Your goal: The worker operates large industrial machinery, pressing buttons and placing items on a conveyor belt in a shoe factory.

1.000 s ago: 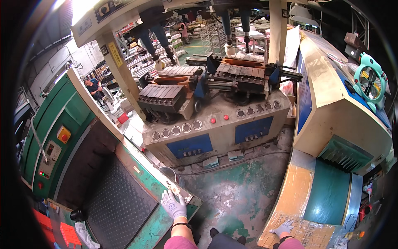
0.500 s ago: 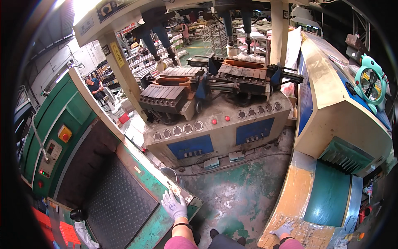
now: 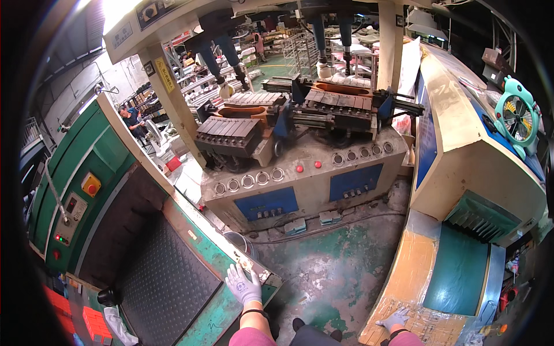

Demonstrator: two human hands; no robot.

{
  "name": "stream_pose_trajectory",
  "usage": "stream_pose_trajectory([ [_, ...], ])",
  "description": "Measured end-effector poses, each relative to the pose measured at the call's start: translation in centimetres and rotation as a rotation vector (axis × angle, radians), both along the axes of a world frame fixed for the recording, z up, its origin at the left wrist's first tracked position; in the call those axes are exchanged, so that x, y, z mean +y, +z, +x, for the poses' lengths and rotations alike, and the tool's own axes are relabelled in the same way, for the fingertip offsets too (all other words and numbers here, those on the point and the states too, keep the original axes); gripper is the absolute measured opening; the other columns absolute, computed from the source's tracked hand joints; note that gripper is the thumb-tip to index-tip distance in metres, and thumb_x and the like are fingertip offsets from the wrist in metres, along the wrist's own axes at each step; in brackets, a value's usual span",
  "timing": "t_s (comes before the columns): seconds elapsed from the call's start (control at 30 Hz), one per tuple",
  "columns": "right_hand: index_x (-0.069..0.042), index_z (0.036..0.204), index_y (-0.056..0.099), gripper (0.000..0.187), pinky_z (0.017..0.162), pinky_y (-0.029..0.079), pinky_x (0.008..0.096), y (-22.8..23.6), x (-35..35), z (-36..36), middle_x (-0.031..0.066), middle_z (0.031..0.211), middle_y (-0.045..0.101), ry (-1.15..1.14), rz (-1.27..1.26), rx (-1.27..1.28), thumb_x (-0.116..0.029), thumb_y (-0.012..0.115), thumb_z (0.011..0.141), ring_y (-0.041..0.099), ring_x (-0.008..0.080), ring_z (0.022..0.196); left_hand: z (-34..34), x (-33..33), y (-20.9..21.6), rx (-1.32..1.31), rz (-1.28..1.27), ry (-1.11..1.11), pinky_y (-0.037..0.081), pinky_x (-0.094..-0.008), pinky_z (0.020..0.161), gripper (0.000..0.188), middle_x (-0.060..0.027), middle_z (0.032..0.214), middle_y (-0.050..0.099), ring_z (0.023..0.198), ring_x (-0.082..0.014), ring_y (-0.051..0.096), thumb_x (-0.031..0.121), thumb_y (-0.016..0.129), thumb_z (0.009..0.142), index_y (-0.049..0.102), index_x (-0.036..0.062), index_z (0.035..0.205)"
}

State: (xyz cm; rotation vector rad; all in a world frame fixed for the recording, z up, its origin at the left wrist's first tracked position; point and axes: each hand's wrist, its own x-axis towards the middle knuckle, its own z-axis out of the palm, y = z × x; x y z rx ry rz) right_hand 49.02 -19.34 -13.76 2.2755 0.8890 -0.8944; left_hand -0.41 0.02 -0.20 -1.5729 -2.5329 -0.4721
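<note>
Resting on either side of the body, the gloved hands have barely shifted over the last second; only the view has tilted a little. The left hand (image 3: 243,286) is open, fingers spread, on the corner of the green ledge (image 3: 203,323), which runs along the near side of the black studded mat (image 3: 167,285). The right hand (image 3: 396,318) lies open and flat on the taped cardboard (image 3: 430,324), at the near end of the teal belt (image 3: 456,277). Neither hand grips anything. Ledge and cardboard stay in place to left and right, with the beige machine (image 3: 311,197) standing ahead between them. With nothing picked up or moved, the work appears to be at a pause.
</note>
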Motion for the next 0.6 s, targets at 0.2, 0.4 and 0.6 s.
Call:
stream_pose_trajectory([
  [0.2,0.006,0.153,0.005,0.142,0.118,0.012,0.0582,-0.19,-0.06,-0.17,0.0211,0.163,0.003,0.033,-0.026,-0.033,-0.079,0.071,0.061,-0.003,0.0410,0.150,-0.15,0.14,-0.60,0.017,-0.002,-0.005,0.022,-0.0481,0.118,0.061,-0.0150,0.148,0.042,0.140,-0.0313,0.034,0.039,0.058,0.087,0.049,0.0065,0.138],
  [0.4,0.011,0.151,0.001,0.147,0.120,0.013,0.0533,0.01,-0.03,-0.08,0.0281,0.160,0.003,-0.015,0.024,-0.001,-0.070,0.081,0.058,-0.002,0.0397,0.150,-0.20,0.10,-0.63,0.027,-0.001,-0.006,0.022,-0.0480,0.118,0.061,-0.0148,0.148,0.042,0.140,-0.0312,0.034,0.039,0.056,0.088,0.048,0.0064,0.138],
  [0.6,0.012,0.151,0.001,0.147,0.120,0.013,0.0528,0.49,0.22,-0.30,0.0280,0.160,0.003,-0.024,0.002,0.003,-0.069,0.081,0.058,-0.002,0.0393,0.150,-0.17,0.04,-0.58,0.021,-0.008,-0.002,0.021,-0.0478,0.118,0.061,-0.0146,0.149,0.042,0.141,-0.0310,0.034,0.039,0.057,0.088,0.048,0.0068,0.139],
])
